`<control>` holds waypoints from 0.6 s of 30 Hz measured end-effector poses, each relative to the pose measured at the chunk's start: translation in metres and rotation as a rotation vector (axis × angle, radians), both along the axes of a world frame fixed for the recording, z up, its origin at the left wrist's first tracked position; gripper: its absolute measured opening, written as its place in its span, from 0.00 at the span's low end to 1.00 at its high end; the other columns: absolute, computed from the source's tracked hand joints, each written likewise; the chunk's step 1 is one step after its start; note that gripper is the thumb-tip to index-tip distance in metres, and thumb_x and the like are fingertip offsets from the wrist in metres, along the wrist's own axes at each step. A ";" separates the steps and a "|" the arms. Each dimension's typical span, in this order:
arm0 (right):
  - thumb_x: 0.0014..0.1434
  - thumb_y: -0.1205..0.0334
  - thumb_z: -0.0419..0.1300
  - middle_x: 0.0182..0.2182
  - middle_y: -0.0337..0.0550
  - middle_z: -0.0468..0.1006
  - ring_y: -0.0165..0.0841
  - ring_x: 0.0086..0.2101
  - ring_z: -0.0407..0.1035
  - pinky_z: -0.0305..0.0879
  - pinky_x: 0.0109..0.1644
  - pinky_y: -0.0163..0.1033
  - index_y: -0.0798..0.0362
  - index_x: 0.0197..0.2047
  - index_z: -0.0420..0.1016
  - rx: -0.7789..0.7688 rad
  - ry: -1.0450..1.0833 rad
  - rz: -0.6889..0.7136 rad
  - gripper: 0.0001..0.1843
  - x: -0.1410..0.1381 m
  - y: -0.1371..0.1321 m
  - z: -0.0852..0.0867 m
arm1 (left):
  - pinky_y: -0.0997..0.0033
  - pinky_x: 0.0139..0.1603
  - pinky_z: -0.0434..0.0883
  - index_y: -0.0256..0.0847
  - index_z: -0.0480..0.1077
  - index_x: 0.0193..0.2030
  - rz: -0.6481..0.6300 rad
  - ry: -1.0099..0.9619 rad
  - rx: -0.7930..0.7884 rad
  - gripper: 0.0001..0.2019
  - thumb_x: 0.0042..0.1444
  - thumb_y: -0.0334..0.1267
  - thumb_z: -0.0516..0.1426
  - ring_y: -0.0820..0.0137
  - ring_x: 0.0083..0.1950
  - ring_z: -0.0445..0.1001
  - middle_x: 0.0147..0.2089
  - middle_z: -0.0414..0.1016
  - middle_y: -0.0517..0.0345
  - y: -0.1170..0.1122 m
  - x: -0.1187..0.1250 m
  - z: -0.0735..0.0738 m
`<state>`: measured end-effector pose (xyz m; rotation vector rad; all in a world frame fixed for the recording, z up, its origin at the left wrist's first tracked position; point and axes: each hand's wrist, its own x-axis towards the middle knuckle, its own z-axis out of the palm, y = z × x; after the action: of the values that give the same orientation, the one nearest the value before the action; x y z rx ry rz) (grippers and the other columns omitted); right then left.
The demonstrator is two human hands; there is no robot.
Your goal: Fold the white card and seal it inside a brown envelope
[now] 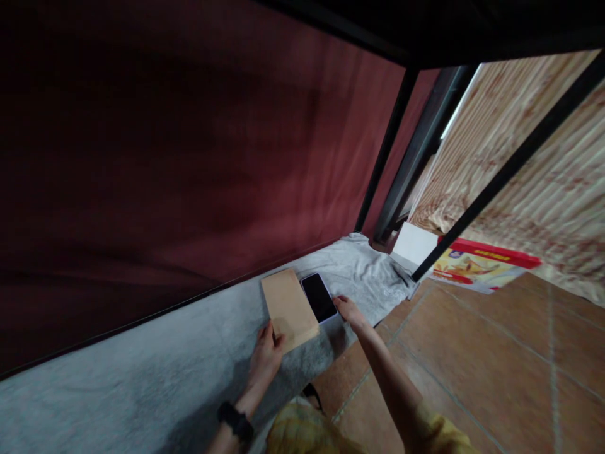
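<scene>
A flat tan notebook (290, 309) with a plain cover lies at a slant over the grey cloth. Gripping its near left edge is my left hand (267, 352), thumb on top, with a black band on that wrist. A smartphone (319, 297) with a dark screen and a pale purple rim lies right beside the notebook, face up. My right hand (347, 309) has its fingers closed at the phone's right edge; its fingertips are partly hidden. Where the notebook and phone meet, I cannot tell whether one overlaps the other.
Grey cloth (198, 343) covers the long low surface along a dark red curtain (283, 157). Black metal posts (387, 151) and a slanting bar (510, 170) stand at right. A red and yellow box (482, 265) lies on the brown tiled floor (496, 340) near a striped patterned fabric (529, 151).
</scene>
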<state>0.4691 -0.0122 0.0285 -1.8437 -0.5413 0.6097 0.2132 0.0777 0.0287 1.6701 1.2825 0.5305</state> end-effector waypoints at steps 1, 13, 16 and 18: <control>0.51 0.51 0.62 0.17 0.36 0.72 0.31 0.21 0.65 0.59 0.24 0.34 0.50 0.23 0.75 0.011 0.029 -0.002 0.13 -0.002 0.002 0.000 | 0.58 0.67 0.63 0.38 0.67 0.53 -0.003 0.002 -0.005 0.27 0.47 0.49 0.57 0.51 0.64 0.70 0.60 0.71 0.39 0.000 0.000 -0.001; 0.47 0.46 0.62 0.29 0.40 0.78 0.36 0.28 0.72 0.68 0.27 0.37 0.49 0.36 0.78 0.202 0.288 -0.006 0.18 -0.016 -0.011 0.006 | 0.57 0.65 0.64 0.40 0.68 0.57 -0.001 -0.141 -0.066 0.30 0.47 0.49 0.61 0.52 0.62 0.72 0.62 0.71 0.40 0.000 -0.011 -0.003; 0.44 0.46 0.63 0.28 0.41 0.79 0.36 0.27 0.71 0.67 0.26 0.38 0.51 0.36 0.80 0.184 0.283 -0.087 0.20 -0.002 -0.026 0.020 | 0.58 0.59 0.69 0.39 0.68 0.59 0.019 -0.144 -0.103 0.32 0.48 0.51 0.61 0.54 0.53 0.78 0.62 0.72 0.38 -0.003 -0.027 0.001; 0.43 0.45 0.64 0.30 0.43 0.80 0.38 0.28 0.72 0.68 0.27 0.39 0.52 0.37 0.81 0.160 0.238 -0.136 0.22 0.008 -0.041 0.034 | 0.57 0.56 0.71 0.38 0.70 0.58 0.066 -0.151 -0.116 0.32 0.49 0.53 0.61 0.55 0.49 0.79 0.61 0.74 0.38 -0.005 -0.038 0.006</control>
<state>0.4768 -0.0530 0.0620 -1.6155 -0.2957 0.6631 0.1750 0.0724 0.0350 1.4679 1.2378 0.5990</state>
